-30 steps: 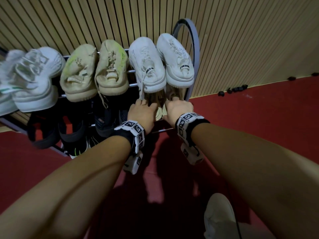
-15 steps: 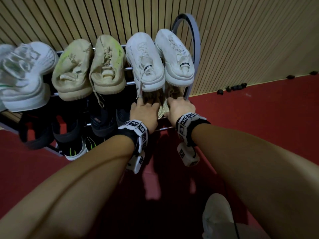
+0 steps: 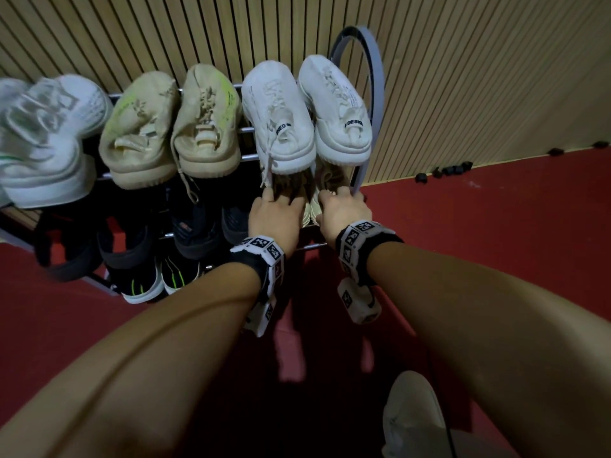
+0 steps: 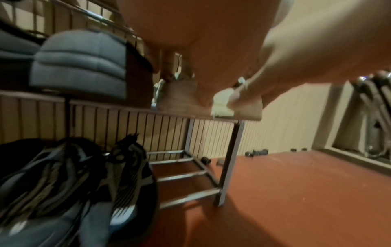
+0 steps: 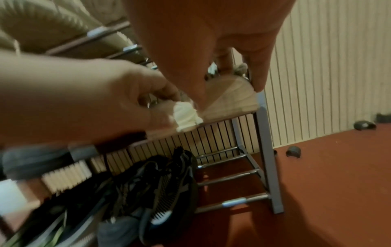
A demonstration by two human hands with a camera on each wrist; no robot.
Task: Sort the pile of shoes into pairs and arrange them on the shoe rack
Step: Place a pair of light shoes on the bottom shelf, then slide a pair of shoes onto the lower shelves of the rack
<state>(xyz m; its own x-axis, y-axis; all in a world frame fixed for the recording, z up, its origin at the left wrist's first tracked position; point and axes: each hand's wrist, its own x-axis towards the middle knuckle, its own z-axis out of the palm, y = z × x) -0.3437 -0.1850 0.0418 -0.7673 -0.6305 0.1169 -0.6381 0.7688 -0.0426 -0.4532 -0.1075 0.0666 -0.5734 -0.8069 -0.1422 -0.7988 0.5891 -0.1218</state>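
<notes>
The shoe rack [image 3: 375,94] stands against a slatted wall. A tan pair with cream heels lies on the right end of its middle tier, under a white pair [image 3: 307,110]. My left hand [image 3: 281,201] grips the heel of the left tan shoe [image 4: 180,98]. My right hand [image 3: 340,196] pinches the heel of the right tan shoe [image 5: 230,98] between thumb and fingers, close to the rack's side post. The toes of both tan shoes are hidden beneath the top tier.
The top tier also carries a beige pair with yellow-green marks [image 3: 172,127] and blurred white sneakers [image 3: 46,143]. Dark shoes [image 3: 195,226] fill the lower tiers. A white shoe [image 3: 413,418] is on the red floor near me. Small black pieces [image 3: 453,168] lie along the wall.
Both hands stay on the heels of the tan pair on the middle tier. Only my head view has shifted slightly.
</notes>
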